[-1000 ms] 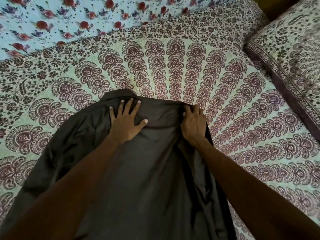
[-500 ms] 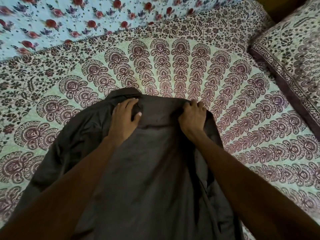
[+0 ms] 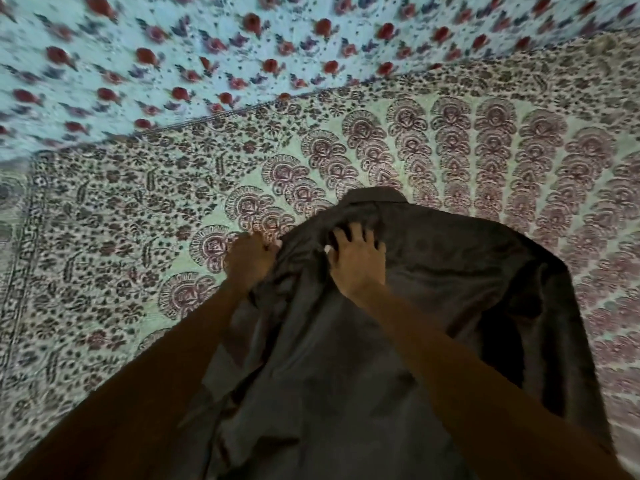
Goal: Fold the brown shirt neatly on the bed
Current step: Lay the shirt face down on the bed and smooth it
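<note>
Both left grip (image 3: 251,261) and right grip (image 3: 358,261) pinch the smooth, creased brown shirt (image 3: 329,393).

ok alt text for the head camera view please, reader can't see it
Two bare hands work a dark brown shirt lying collar-away on a pale green bedspread printed with maroon fans: the left hand grips its left edge, the right hand grips cloth below the collar. Pale blue cloth with red flowers lies beyond.

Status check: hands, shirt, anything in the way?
Left hand grips shirt at its left edge. Right hand on fabric below collar, fingers bent, grip unclear. Shirt lies rumpled on bedspread. Nothing else on it.
</note>
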